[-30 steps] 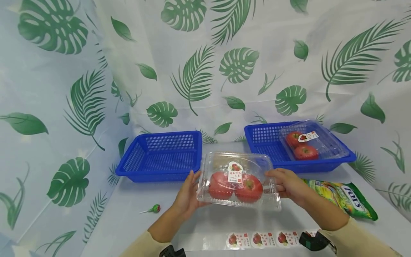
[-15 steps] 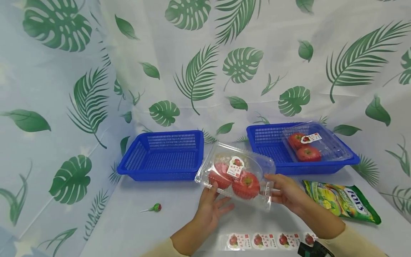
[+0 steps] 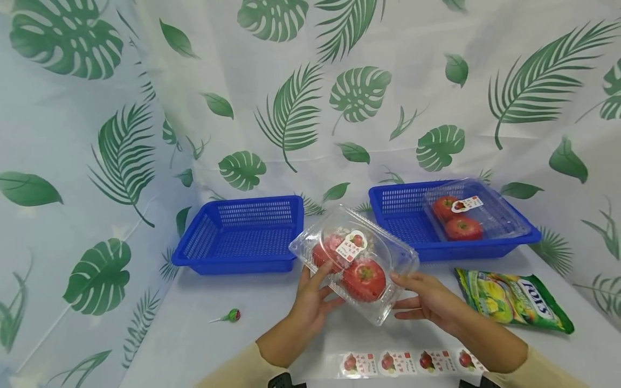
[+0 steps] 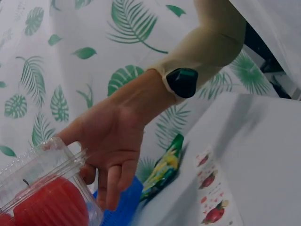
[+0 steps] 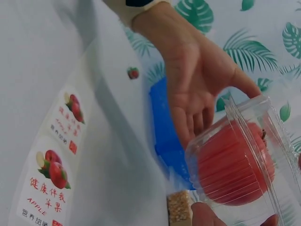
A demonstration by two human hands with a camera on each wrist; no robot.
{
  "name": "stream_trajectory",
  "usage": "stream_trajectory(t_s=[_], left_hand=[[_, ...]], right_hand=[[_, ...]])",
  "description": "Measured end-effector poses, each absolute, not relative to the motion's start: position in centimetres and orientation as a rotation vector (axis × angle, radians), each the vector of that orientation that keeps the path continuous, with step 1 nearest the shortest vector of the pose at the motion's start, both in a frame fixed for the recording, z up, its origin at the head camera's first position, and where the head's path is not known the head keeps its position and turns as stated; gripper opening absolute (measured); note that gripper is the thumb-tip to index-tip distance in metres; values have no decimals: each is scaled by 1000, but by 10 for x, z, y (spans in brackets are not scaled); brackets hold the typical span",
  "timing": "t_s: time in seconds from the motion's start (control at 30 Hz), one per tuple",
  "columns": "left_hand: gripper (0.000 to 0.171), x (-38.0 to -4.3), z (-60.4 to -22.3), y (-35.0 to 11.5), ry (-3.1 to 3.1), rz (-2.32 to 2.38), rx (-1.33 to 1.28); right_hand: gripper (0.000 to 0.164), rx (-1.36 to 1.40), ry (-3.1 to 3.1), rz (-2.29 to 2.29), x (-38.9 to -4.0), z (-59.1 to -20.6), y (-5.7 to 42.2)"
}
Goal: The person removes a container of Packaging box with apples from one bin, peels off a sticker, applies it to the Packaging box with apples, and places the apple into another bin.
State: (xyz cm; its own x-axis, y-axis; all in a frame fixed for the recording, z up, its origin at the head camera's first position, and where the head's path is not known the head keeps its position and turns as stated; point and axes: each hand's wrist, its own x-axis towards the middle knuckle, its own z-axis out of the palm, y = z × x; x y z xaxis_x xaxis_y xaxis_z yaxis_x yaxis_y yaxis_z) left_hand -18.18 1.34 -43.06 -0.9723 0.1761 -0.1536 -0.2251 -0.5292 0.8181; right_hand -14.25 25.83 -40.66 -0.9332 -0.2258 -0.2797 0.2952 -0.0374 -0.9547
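Note:
A clear plastic clamshell box (image 3: 368,237) with two red apples (image 3: 365,279) inside is held tilted above the table. A white label (image 3: 352,246) with an apple picture sits askew on its lid. My left hand (image 3: 310,302) grips the near left side, thumb over the lid and fingers underneath. At the right corner, my right hand (image 3: 429,299) pinches the edge between thumb and fingers. The left wrist view shows the right hand (image 4: 115,136) at the box's end; the right wrist view shows the left hand (image 5: 195,80) by the other end.
One blue basket (image 3: 237,265) stands back left. A second basket (image 3: 466,252), back right, bears another apple box (image 3: 504,221). A green Fox's candy bag (image 3: 516,299) lies at right, a lollipop (image 3: 233,316) at left. A sticker strip (image 3: 398,364) lies along the front.
The box has turned clockwise, its right end dropping toward me. My left hand has shifted from the left end to the near side, with its thumb on the lid.

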Motion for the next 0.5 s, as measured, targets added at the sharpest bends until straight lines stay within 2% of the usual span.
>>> stream_trajectory(t_s=[0.2, 0.37, 0.5], left_hand=[[68, -190, -429, 20, 1421, 2527, -70], [64, -213, -424, 19, 1468, 2497, -151], [64, -237, -412, 16, 1520, 2490, -159]], right_hand=[[70, -16, 1968, -1963, -138, -407, 262], [50, -165, 2116, -1833, -147, -401, 288], [56, -88, 2413, -1797, -166, -384, 330]])
